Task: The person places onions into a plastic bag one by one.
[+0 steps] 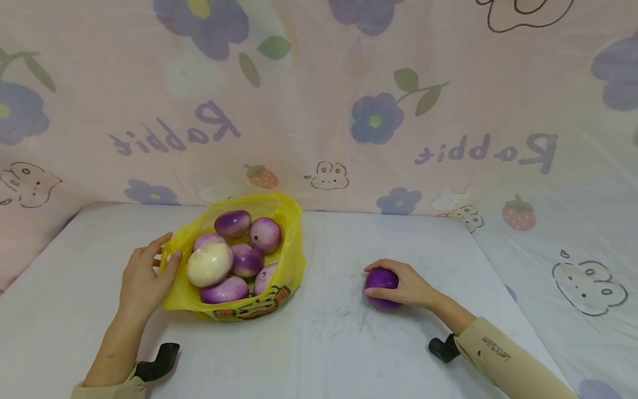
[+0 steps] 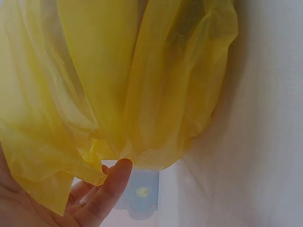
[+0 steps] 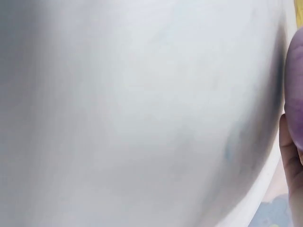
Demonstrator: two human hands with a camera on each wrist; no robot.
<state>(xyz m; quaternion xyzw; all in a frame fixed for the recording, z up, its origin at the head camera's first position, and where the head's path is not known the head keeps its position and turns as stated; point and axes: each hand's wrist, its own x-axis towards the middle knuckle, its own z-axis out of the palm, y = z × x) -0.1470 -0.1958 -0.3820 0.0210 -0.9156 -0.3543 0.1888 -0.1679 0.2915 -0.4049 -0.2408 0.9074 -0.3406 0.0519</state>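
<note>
A yellow plastic bag [image 1: 294, 249] stands wide at the mouth on the left half of the table. Inside lie several glossy purple red onions [image 1: 266, 234] and a cream-white one [image 1: 210, 264]. My left hand [image 1: 144, 274] holds the bag's left rim between thumb and fingers; the left wrist view shows the thin film [image 2: 113, 85] hanging over this hand [image 2: 94, 203]. To the right, my right hand [image 1: 406, 285] grips a single deep-purple red onion [image 1: 381, 280] at the tabletop, thumb in front and fingers behind. Only part of that onion [image 3: 296, 90] enters the right wrist view.
The white tabletop [image 1: 329, 343] has faint dark smudges near the right hand. Behind it hangs a pink cloth [image 1: 299, 100] printed with flowers and rabbits, which also drapes down along the right. Black wrist mounts [image 1: 158, 361] sit at both sleeves.
</note>
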